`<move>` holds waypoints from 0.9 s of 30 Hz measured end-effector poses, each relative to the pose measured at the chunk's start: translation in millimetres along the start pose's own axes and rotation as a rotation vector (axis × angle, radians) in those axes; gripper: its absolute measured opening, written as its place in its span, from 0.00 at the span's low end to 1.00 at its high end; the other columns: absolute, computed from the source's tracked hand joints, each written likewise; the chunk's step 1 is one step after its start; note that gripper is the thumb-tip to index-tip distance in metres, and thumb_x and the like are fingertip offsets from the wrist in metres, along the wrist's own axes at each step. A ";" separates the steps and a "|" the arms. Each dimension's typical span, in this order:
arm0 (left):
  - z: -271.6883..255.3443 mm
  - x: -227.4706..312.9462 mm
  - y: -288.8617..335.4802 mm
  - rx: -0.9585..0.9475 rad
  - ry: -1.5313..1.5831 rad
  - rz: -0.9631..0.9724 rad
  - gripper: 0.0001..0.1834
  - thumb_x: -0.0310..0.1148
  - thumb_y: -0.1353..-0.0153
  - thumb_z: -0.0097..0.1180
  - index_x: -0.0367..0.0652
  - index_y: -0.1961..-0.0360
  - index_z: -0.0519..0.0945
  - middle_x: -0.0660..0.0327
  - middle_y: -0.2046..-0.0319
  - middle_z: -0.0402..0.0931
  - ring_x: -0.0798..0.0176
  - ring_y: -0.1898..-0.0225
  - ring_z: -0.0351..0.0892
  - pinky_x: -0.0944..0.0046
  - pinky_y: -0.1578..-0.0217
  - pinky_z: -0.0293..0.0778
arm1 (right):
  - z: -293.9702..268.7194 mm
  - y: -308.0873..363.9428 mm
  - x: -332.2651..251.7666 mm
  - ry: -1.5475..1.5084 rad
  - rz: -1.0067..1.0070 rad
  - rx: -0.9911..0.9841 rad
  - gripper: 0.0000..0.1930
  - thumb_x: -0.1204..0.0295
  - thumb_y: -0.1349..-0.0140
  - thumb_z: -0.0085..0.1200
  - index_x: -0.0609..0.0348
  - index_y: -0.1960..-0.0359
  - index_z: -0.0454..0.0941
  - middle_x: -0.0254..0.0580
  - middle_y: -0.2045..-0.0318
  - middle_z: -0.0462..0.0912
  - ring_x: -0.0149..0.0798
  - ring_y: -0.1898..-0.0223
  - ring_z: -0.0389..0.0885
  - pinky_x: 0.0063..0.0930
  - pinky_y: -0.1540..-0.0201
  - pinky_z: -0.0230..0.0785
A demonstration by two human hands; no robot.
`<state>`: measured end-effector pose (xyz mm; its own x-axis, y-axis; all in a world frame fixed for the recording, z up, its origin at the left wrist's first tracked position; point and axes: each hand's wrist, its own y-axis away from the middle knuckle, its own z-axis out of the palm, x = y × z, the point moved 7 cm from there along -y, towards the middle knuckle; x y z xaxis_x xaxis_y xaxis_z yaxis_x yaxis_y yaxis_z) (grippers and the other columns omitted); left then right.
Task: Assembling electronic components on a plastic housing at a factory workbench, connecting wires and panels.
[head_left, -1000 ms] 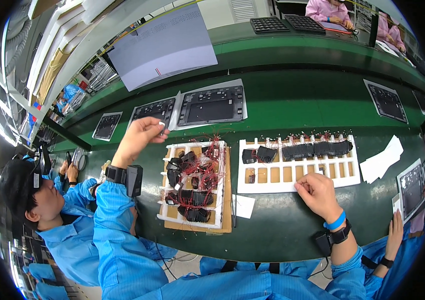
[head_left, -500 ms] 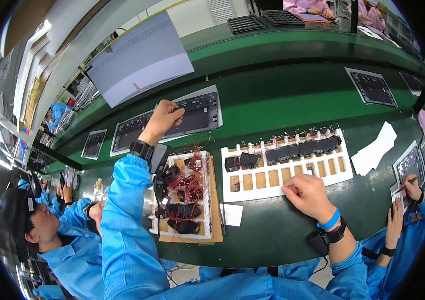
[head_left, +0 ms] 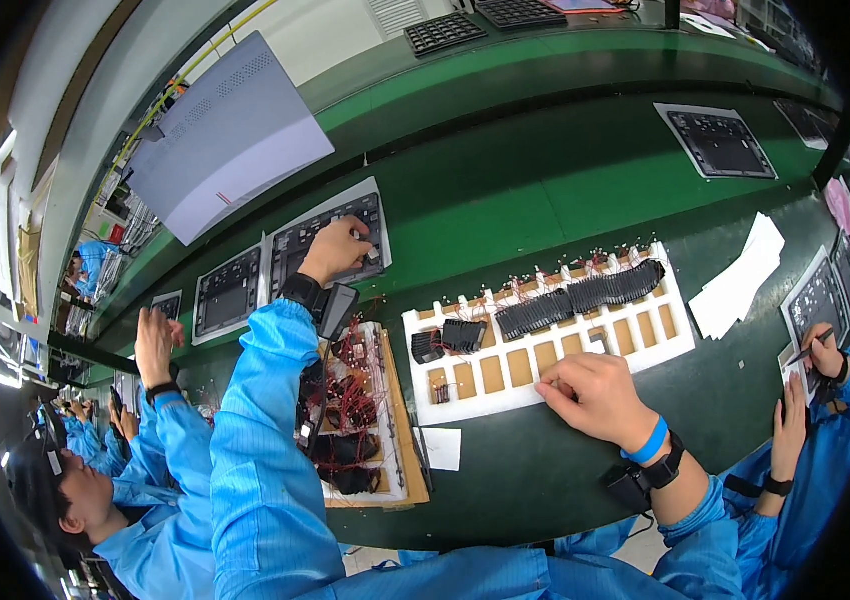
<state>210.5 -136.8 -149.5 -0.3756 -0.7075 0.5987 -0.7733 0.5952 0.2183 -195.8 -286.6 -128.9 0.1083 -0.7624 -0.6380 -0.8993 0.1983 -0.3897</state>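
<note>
Over the right end of a dark flat device panel (head_left: 290, 242), my left hand (head_left: 338, 250) is closed with fingertips brought together at the panel's surface. Whatever lies in that pinch is too small to make out. My right hand (head_left: 600, 400) is curled at the front edge of a white foam tray (head_left: 485, 408), thumb and fingers together; their contents, if any, are hidden. Rows of black ribbed parts (head_left: 535, 315) with thin red wires fill the tray's back compartments. Several front compartments show brown bottoms. A second foam tray (head_left: 392, 420) with black parts and tangled red wires (head_left: 350, 395) lies below my left forearm.
Another dark panel (head_left: 228, 300) lies left of the first. A co-worker's raised hand (head_left: 155, 345) is at the left; another person's hand with a pen-like tool (head_left: 817, 350) works at the right. White sheets (head_left: 740, 275) lie right of the tray. A grey board (head_left: 230, 140) stands behind.
The view has shifted. My left hand has come down from above the panel to its surface. My right hand stays by the foam tray. The co-worker at left has raised a hand.
</note>
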 end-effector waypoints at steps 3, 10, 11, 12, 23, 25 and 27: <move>-4.3 -0.1 -7.4 0.070 -0.070 -0.001 0.12 0.26 0.44 0.66 0.33 0.59 0.83 0.56 0.66 0.83 0.65 0.66 0.86 0.67 0.68 0.84 | 0.5 0.2 1.0 0.004 -0.002 -0.004 0.06 0.70 0.42 0.65 0.54 0.74 0.80 0.35 0.82 0.78 0.40 0.79 0.80 0.34 0.76 0.71; 3.3 -28.1 -11.1 0.109 0.247 0.021 0.09 0.26 0.47 0.68 0.33 0.66 0.85 0.56 0.72 0.84 0.64 0.70 0.87 0.68 0.68 0.83 | -0.6 -0.8 -0.2 0.017 -0.009 -0.009 0.06 0.70 0.42 0.64 0.54 0.74 0.80 0.36 0.81 0.78 0.41 0.79 0.79 0.34 0.76 0.70; 4.8 -32.4 -11.1 0.108 0.245 0.020 0.09 0.26 0.47 0.68 0.33 0.66 0.85 0.56 0.72 0.84 0.64 0.70 0.87 0.68 0.68 0.83 | -0.3 -0.9 -0.2 0.017 -0.007 -0.012 0.07 0.70 0.42 0.64 0.55 0.74 0.79 0.36 0.81 0.78 0.41 0.79 0.79 0.35 0.76 0.71; 2.5 -28.6 -8.3 0.168 0.105 0.065 0.08 0.26 0.47 0.68 0.34 0.66 0.85 0.58 0.72 0.85 0.66 0.70 0.87 0.68 0.68 0.82 | -0.1 -0.8 0.0 0.016 -0.005 -0.012 0.07 0.70 0.42 0.64 0.55 0.74 0.79 0.36 0.81 0.78 0.41 0.79 0.79 0.35 0.76 0.71; 5.6 -44.6 -3.0 0.145 0.310 0.043 0.13 0.25 0.45 0.66 0.31 0.60 0.81 0.59 0.72 0.83 0.67 0.72 0.83 0.69 0.69 0.80 | 1.5 1.0 0.4 0.005 -0.015 0.001 0.07 0.69 0.42 0.64 0.55 0.73 0.79 0.37 0.80 0.78 0.43 0.78 0.80 0.36 0.75 0.71; 5.2 -43.1 -2.4 0.150 0.347 -0.001 0.12 0.24 0.44 0.65 0.30 0.60 0.80 0.59 0.71 0.82 0.67 0.73 0.82 0.69 0.71 0.79 | 0.6 2.2 1.9 0.002 -0.007 -0.001 0.06 0.69 0.42 0.64 0.55 0.73 0.79 0.37 0.80 0.78 0.43 0.78 0.80 0.36 0.75 0.71; 0.9 -41.8 0.3 0.122 0.303 -0.054 0.12 0.26 0.43 0.65 0.30 0.60 0.79 0.57 0.70 0.82 0.66 0.72 0.83 0.69 0.71 0.79 | 0.3 3.0 3.5 -0.001 0.002 -0.004 0.06 0.69 0.42 0.63 0.55 0.73 0.79 0.37 0.80 0.78 0.43 0.78 0.80 0.36 0.75 0.71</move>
<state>225.4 -107.4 -175.1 -0.1780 -0.5803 0.7947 -0.8501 0.4975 0.1729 -198.0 -288.5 -132.5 0.1065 -0.7616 -0.6393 -0.9013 0.1976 -0.3856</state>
